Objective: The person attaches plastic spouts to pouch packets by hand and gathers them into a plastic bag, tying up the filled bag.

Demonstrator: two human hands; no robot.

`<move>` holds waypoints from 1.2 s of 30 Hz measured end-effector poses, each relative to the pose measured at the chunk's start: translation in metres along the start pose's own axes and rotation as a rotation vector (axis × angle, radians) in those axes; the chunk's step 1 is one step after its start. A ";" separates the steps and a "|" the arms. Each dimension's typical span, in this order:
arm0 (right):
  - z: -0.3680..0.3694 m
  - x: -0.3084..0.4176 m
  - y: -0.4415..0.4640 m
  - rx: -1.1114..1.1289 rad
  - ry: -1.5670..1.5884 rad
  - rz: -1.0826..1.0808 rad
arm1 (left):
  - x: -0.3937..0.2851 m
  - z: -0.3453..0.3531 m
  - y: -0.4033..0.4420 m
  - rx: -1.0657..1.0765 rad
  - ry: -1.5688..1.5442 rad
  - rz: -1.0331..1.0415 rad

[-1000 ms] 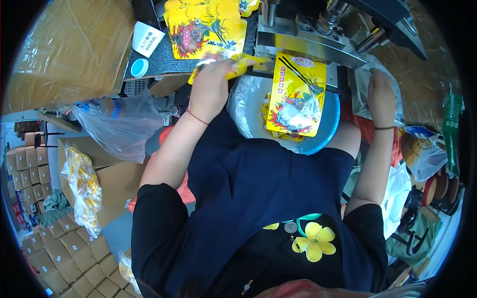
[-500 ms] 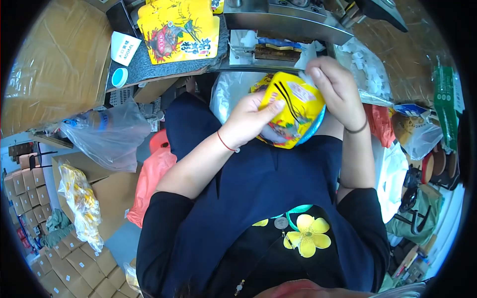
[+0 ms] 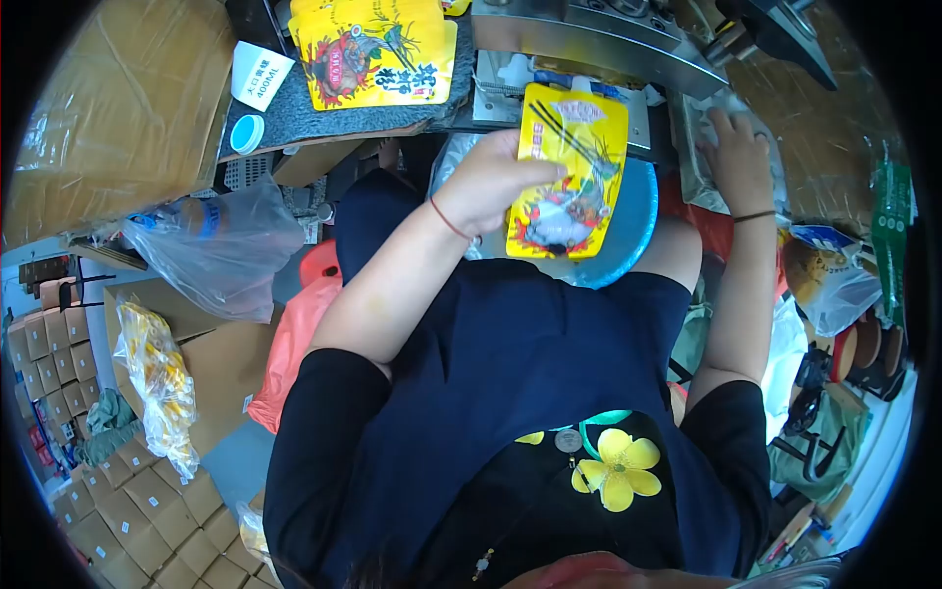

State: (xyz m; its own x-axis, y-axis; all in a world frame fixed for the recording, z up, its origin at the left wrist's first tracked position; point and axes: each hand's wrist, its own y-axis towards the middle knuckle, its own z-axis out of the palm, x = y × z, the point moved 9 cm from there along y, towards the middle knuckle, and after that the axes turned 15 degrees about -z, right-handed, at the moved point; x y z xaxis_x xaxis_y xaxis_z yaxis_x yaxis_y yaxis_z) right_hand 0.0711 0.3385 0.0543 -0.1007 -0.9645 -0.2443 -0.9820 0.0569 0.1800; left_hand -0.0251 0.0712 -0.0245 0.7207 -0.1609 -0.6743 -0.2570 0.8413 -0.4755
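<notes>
My left hand [image 3: 486, 185] grips a yellow printed pouch [image 3: 574, 167] by its left edge, thumb across the front. The pouch stands nearly upright, with chopsticks and a food picture on it. A small white piece [image 3: 581, 84] shows at its top edge; I cannot tell whether it is attached. Behind and below the pouch is a blue basin [image 3: 643, 221]. Over a tray of white plastic pieces [image 3: 695, 128] at the right, my right hand [image 3: 738, 162] reaches in with its fingers apart; nothing is visible in it.
A stack of yellow pouches [image 3: 378, 59] lies on the grey worktop, beside a white label card [image 3: 261, 75] and a blue-lined cap [image 3: 247, 133]. A metal machine [image 3: 589, 44] stands ahead. Cardboard boxes [image 3: 118, 118] flank the left side; a clear plastic bag [image 3: 216, 250] hangs below.
My right hand has left the pouch's top corner and moved right to the tray. My left hand has raised the pouch and turned it more upright, showing more of the blue basin.
</notes>
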 end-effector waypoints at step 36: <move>-0.085 0.115 0.014 -0.156 1.106 -0.354 | 0.045 0.036 -0.022 0.083 0.240 -0.011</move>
State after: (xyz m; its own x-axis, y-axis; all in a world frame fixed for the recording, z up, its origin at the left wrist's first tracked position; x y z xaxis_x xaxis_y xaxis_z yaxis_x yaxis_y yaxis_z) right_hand 0.0597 0.2067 0.1097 0.4434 -0.6234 0.6440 -0.8896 -0.2178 0.4015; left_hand 0.0365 0.0638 -0.0242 0.5471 -0.2801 -0.7888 -0.1892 0.8766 -0.4425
